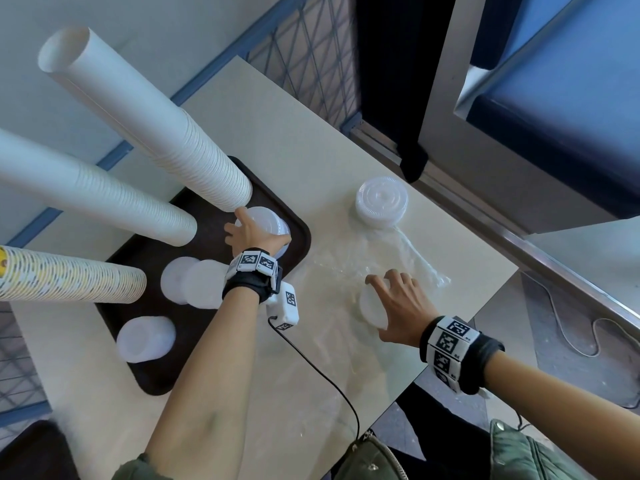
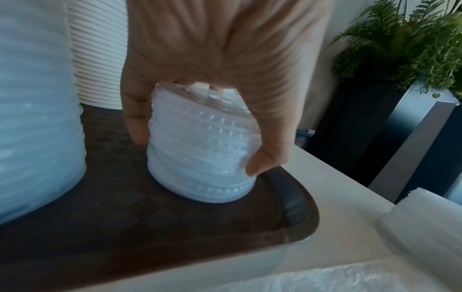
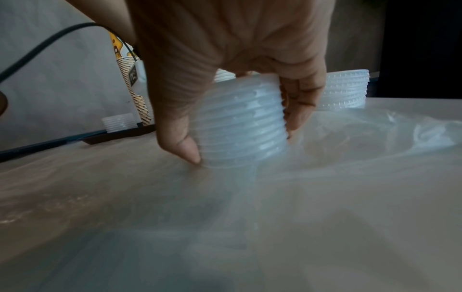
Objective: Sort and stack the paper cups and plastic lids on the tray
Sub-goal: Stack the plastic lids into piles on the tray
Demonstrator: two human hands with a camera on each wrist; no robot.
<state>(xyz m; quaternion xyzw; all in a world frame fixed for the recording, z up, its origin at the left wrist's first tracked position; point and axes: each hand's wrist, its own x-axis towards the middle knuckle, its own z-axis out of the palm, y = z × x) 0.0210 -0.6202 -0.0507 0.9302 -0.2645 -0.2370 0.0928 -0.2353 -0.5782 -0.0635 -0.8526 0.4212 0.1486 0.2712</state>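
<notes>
Gripping a short stack of translucent plastic lids (image 3: 240, 122) off the tray, the right hand (image 1: 398, 306) curls round it on clear plastic wrap (image 1: 349, 271). Further in, left hand (image 1: 252, 233) clasps a ribbed clear lid stack (image 2: 200, 150) on the dark brown plastic tray (image 2: 175, 237), right beside tall white paper cup stacks (image 1: 145, 112).

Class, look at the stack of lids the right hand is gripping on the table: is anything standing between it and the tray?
Nothing solid. The right hand grips the lid stack on a clear plastic wrapper, with bare table up to the tray. The left hand, gripping another stack there, occupies the near corner.
</notes>
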